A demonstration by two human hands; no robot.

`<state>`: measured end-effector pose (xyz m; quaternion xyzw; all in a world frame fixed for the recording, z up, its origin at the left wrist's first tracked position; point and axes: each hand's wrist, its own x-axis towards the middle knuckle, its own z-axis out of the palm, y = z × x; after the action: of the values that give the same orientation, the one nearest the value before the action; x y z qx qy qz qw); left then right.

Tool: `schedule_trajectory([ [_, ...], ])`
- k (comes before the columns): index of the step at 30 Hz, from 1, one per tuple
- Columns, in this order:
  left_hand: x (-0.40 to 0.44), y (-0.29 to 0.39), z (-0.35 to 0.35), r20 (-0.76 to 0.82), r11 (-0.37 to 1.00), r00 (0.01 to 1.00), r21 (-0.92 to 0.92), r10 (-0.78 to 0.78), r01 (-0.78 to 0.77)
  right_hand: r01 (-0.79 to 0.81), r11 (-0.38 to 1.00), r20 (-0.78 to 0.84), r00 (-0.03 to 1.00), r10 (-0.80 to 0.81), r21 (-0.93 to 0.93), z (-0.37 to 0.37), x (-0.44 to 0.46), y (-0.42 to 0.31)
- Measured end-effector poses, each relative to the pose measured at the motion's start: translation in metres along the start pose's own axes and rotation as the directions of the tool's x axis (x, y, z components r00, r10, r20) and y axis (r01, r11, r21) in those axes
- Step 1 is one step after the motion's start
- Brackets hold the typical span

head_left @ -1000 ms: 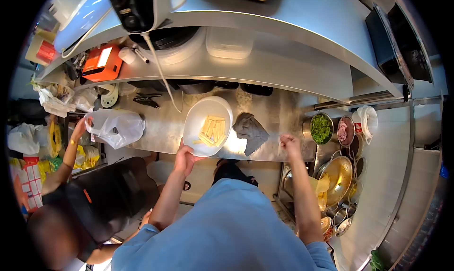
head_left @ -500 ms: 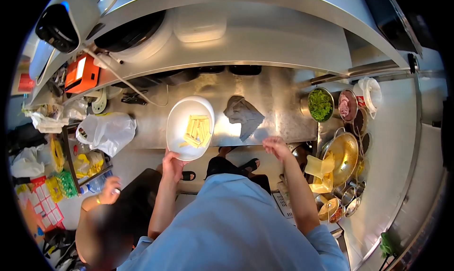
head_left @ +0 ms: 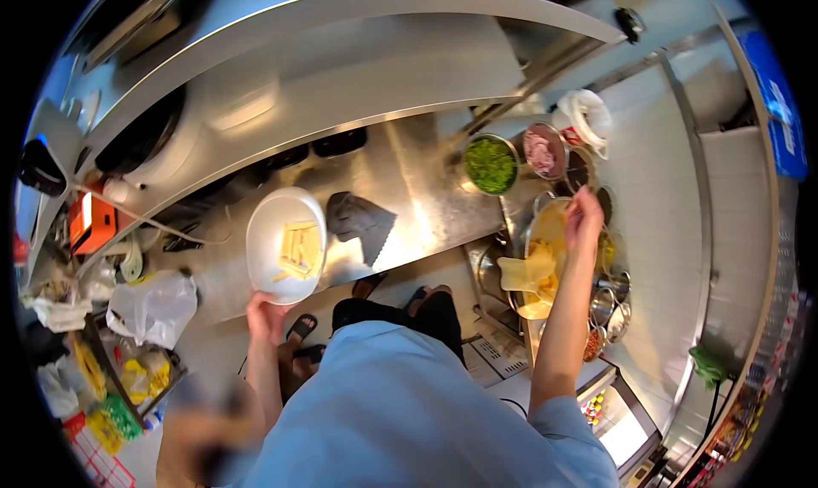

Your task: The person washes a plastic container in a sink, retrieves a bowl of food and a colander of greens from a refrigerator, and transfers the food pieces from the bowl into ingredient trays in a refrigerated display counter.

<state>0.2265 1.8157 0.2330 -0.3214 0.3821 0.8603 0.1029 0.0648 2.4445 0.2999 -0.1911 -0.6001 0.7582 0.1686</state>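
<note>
My left hand [head_left: 267, 314] grips the near rim of a white bowl [head_left: 262, 224], its thumb over the edge. A pile of pale yellow food strips [head_left: 300, 251] lies inside the bowl. Over at the right, my right hand [head_left: 583, 219] hangs above the edge of a wide metal pan [head_left: 552, 219]. Its fingers are bunched together, and whatever is between them cannot be made out. Pale yellow folded sheets [head_left: 528, 275] hang over the pan's near side. A crumpled grey cloth [head_left: 362, 221] rests on the steel counter, just right of the bowl.
On the steel counter [head_left: 417, 181], a pot of chopped greens [head_left: 491, 164] stands beside a bowl of pinkish meat [head_left: 540, 150]. Small metal bowls [head_left: 602, 305] line the right. A plastic bag [head_left: 153, 307] sits at left. Another person [head_left: 204, 428] is close on my left.
My right hand has moved from the counter's front edge to above the pan. The view has turned right, while my left hand keeps hold of the bowl.
</note>
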Motion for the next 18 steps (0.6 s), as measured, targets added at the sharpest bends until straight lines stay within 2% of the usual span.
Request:
schedule_trajectory([
  [1,0.001,0.002,0.005,0.018,0.999,1.000,0.034,0.006,-0.007,0.109,0.994,-0.046,0.993,-0.109,-0.007,-0.013,0.027,-0.027],
  [2,-0.002,0.003,0.015,0.024,1.000,1.000,0.023,0.007,-0.007,0.195,0.980,-0.192,0.961,-0.200,-0.046,-0.038,0.058,-0.049],
  [3,-0.001,-0.004,0.018,0.003,0.999,0.999,0.023,0.036,-0.036,0.297,0.936,-0.315,0.885,-0.343,-0.187,-0.067,0.098,-0.065],
  [4,0.001,-0.015,0.017,-0.047,1.000,0.999,-0.009,0.018,-0.018,0.371,0.899,-0.327,0.841,-0.431,-0.231,-0.074,0.122,-0.087],
  [5,-0.002,-0.019,0.015,-0.104,0.999,0.995,-0.049,0.007,-0.012,0.371,0.789,-0.173,0.845,-0.506,-0.490,-0.085,0.146,-0.104],
  [6,-0.007,-0.021,0.022,-0.102,0.999,0.994,-0.035,0.037,-0.041,0.448,0.351,0.074,0.695,-0.715,-0.822,-0.076,0.163,-0.110],
  [8,-0.012,-0.035,0.031,-0.089,0.996,0.994,-0.060,0.063,-0.068,0.428,-0.201,0.423,0.522,-0.741,-0.881,-0.058,0.177,-0.094],
  [10,-0.032,-0.054,0.039,-0.150,0.988,0.983,-0.097,0.102,-0.117,0.400,-0.352,0.526,0.523,-0.671,-0.846,-0.010,0.161,-0.047],
  [11,-0.038,-0.060,0.044,-0.168,0.985,0.979,-0.103,0.119,-0.137,0.567,0.296,0.377,0.776,-0.506,-0.769,0.048,0.110,-0.027],
  [12,-0.046,-0.066,0.048,-0.203,0.981,0.972,-0.128,0.115,-0.143,0.698,0.319,0.558,0.710,-0.429,-0.642,0.060,0.098,0.035],
  [13,-0.054,-0.071,0.052,-0.238,0.979,0.963,-0.125,0.127,-0.160,0.695,0.463,0.671,0.698,-0.250,-0.550,0.094,0.046,0.076],
  [14,-0.062,-0.077,0.055,-0.266,0.980,0.955,-0.111,0.129,-0.163,0.624,0.607,0.754,0.654,-0.060,-0.493,0.129,-0.005,0.117],
  [15,-0.066,-0.082,0.057,-0.290,0.982,0.948,-0.094,0.131,-0.165,0.886,0.393,0.912,0.349,-0.216,-0.246,0.157,-0.039,0.174],
  [16,-0.068,-0.087,0.057,-0.308,0.982,0.943,-0.094,0.128,-0.164,0.667,0.588,0.869,0.474,0.140,-0.458,0.197,-0.091,0.192],
  [17,-0.073,-0.091,0.060,-0.325,0.983,0.937,-0.078,0.131,-0.164,0.632,0.646,0.881,0.452,0.140,-0.427,0.218,-0.118,0.224],
  [18,-0.077,-0.093,0.067,-0.337,0.985,0.933,-0.071,0.127,-0.160,0.700,0.557,0.885,0.438,0.158,-0.446,0.232,-0.133,0.250],
])
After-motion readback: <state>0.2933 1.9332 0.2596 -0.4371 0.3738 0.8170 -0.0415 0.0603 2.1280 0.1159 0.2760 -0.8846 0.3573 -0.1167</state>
